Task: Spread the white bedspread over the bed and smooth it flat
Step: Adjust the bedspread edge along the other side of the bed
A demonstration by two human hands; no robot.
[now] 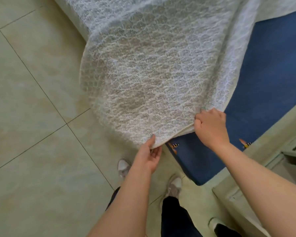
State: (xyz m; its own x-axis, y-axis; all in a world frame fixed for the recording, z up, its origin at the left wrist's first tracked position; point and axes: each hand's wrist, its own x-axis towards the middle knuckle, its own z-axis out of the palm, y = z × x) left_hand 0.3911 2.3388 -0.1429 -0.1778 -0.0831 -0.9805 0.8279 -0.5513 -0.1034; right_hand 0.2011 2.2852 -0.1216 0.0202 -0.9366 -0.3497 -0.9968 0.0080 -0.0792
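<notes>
The white lacy bedspread (152,69) hangs in the air, stretched from the top of the view down to my hands. My left hand (149,155) pinches its near hem between thumb and fingers. My right hand (211,126) is a fist closed on the same hem, further right. Under the cloth on the right lies the bed (266,86) with a blue sheet showing; small bee prints sit near its near edge. The bedspread covers the bed's far part and drapes past its left side.
Pale tiled floor (32,134) fills the left. My feet in light shoes (173,186) stand at the bed's corner. A pale green cabinet or frame (280,151) runs along the bed's right side.
</notes>
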